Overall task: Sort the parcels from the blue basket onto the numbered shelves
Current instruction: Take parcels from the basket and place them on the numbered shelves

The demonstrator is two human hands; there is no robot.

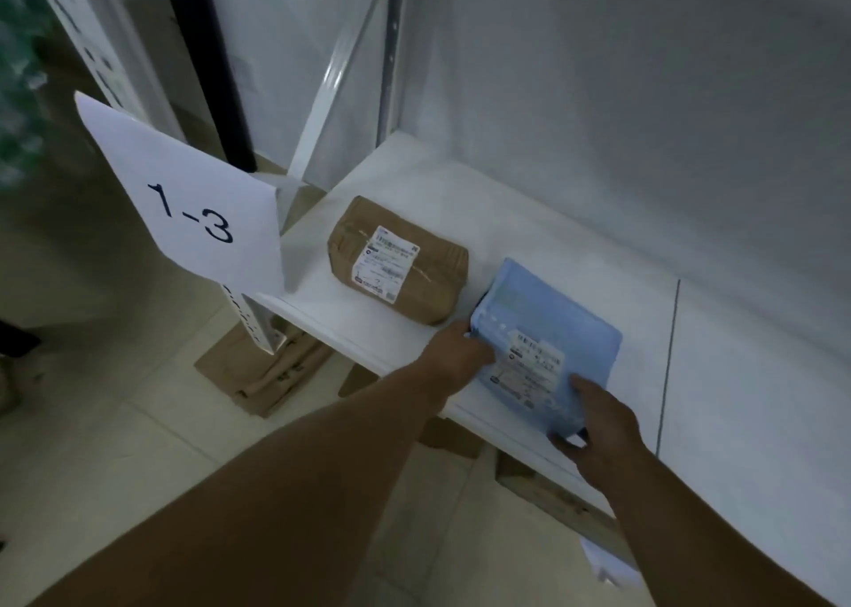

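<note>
A light blue parcel (548, 325) with a white label lies flat on the white shelf (575, 247), close to the front edge. My left hand (458, 353) grips its left edge. My right hand (598, 427) holds its near right corner, thumb on top. A brown parcel (428, 279) wrapped in tape, also labelled, rests on the same shelf just to the left. A paper sign (184, 201) reading "1-3" hangs on the shelf's left post. The blue basket is out of view.
White uprights (391, 49) frame the shelf's back left corner, with a wall behind. Flattened cardboard (262, 367) lies on the tiled floor beneath the shelf. A seam (670, 358) divides the shelf board to the right of the blue parcel.
</note>
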